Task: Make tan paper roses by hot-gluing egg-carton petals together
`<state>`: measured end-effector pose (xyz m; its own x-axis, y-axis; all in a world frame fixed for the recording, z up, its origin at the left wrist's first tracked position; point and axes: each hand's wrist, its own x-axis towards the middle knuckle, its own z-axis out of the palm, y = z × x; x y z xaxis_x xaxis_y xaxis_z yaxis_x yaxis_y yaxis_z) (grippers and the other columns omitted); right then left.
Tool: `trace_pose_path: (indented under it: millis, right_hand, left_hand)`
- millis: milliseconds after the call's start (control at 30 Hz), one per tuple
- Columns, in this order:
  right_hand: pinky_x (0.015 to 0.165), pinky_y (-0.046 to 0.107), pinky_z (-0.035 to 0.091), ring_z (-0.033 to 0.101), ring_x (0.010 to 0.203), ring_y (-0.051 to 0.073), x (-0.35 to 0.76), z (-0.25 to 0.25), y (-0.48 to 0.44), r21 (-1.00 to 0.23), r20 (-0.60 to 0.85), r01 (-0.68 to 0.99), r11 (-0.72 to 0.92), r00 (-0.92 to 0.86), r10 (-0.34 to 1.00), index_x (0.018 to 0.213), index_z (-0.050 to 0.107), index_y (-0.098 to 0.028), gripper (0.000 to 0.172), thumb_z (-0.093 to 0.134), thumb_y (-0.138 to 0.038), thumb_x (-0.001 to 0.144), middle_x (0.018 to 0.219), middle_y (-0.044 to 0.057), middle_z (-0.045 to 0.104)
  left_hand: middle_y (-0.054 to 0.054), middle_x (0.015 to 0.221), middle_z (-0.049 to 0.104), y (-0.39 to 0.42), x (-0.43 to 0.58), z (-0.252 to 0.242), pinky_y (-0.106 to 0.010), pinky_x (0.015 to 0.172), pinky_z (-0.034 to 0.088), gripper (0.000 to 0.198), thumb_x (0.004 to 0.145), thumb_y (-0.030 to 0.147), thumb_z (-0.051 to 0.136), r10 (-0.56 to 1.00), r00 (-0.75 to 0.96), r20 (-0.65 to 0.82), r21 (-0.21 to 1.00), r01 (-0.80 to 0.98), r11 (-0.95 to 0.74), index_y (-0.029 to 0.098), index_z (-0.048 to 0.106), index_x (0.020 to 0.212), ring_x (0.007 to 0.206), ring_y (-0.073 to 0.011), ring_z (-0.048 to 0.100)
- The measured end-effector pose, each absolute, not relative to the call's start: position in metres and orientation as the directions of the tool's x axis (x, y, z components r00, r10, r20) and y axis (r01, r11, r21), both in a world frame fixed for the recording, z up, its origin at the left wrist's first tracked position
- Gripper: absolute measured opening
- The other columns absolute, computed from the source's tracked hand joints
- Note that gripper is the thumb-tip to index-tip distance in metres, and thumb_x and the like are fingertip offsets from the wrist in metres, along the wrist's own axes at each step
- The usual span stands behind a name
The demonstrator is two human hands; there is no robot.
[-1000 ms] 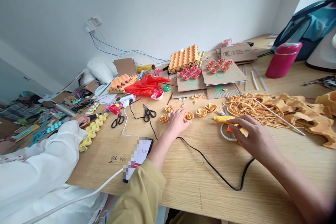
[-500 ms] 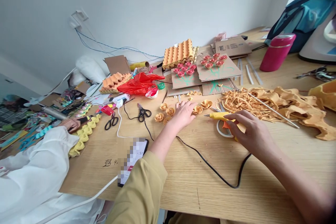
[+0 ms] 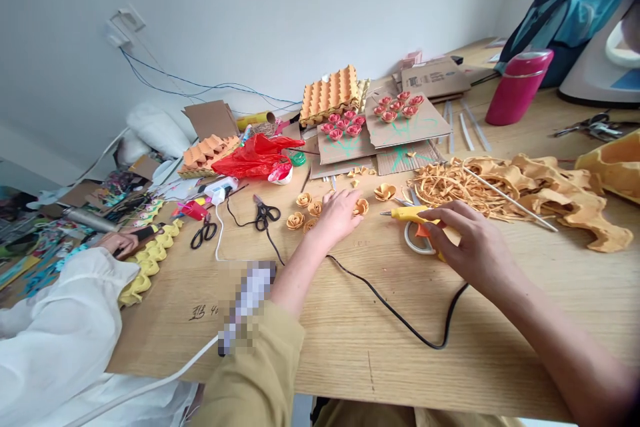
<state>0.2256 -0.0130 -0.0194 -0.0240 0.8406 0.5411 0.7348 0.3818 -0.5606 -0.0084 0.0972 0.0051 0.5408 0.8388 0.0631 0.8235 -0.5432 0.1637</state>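
My left hand (image 3: pixel 336 217) rests palm down on the wooden table (image 3: pixel 380 320), fingers spread among several small orange paper roses, touching one rose (image 3: pixel 361 206) at its fingertips. Another orange rose (image 3: pixel 384 191) lies just right of it. My right hand (image 3: pixel 467 247) is closed on a yellow glue gun (image 3: pixel 413 215) that lies low over the table, nozzle pointing left. The gun's black cord (image 3: pixel 400 323) trails across the table towards me.
A heap of orange egg-carton scraps (image 3: pixel 525 190) lies at the right, with a pink bottle (image 3: pixel 517 87) behind. Cardboard sheets with pink roses (image 3: pixel 395 110), an egg tray (image 3: pixel 330 93), a red bag (image 3: pixel 257 155) and scissors (image 3: pixel 263 213) lie behind. A person in white (image 3: pixel 60 327) works at the left.
My left hand has slid across the roses, drawing one closer to the others. The right hand keeps its hold on the glue gun. The view has shifted slightly.
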Motion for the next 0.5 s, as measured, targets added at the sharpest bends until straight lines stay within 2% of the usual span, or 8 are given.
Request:
trace_pose_path:
  millis: [167,233,333,500]
  right_hand:
    - [0.072,0.037,0.053,0.068,0.084,0.024,0.214,-0.021,-0.019,-0.5,0.577,0.725,0.473,-0.128,0.806,0.099,0.072,-0.022,0.018,0.054,-0.023,0.096,0.095,0.009,0.071]
    - [0.073,0.035,0.053,0.068,0.082,0.022,0.205,-0.026,-0.021,-0.47,0.537,0.706,0.53,-0.248,0.806,0.099,0.071,-0.02,0.018,0.053,-0.023,0.098,0.093,0.008,0.071]
    - [0.071,0.033,0.052,0.066,0.078,0.02,0.19,-0.033,-0.025,-0.427,0.44,0.688,0.587,-0.409,0.799,0.097,0.07,-0.019,0.018,0.053,-0.021,0.098,0.088,0.007,0.069]
    - [0.07,0.033,0.05,0.064,0.073,0.02,0.175,-0.04,-0.028,-0.372,0.332,0.716,0.591,-0.492,0.805,0.083,0.068,-0.019,0.015,0.058,-0.018,0.094,0.081,0.006,0.067]
  left_hand:
    - [-0.011,0.127,0.063,0.057,-0.029,0.002,-0.047,0.107,0.043,0.05,0.084,0.021,0.069,0.852,0.514,0.102,0.243,0.817,-0.522,0.018,0.054,0.132,0.12,-0.029,0.059]
    - [-0.012,0.131,0.06,0.043,-0.034,-0.003,-0.043,0.106,0.047,0.054,0.084,0.019,0.069,0.848,0.526,0.072,0.327,0.791,-0.518,0.018,0.051,0.135,0.121,-0.0272,0.06]
    - [-0.011,0.133,0.058,0.024,-0.041,-0.008,-0.043,0.109,0.047,0.055,0.082,0.019,0.07,0.855,0.517,0.036,0.41,0.773,-0.484,0.02,0.053,0.134,0.124,-0.0272,0.059]
    - [-0.01,0.131,0.06,-0.001,-0.054,-0.006,-0.041,0.108,0.047,0.053,0.083,0.015,0.069,0.881,0.473,0.004,0.455,0.783,-0.423,0.02,0.053,0.133,0.121,-0.0262,0.06]
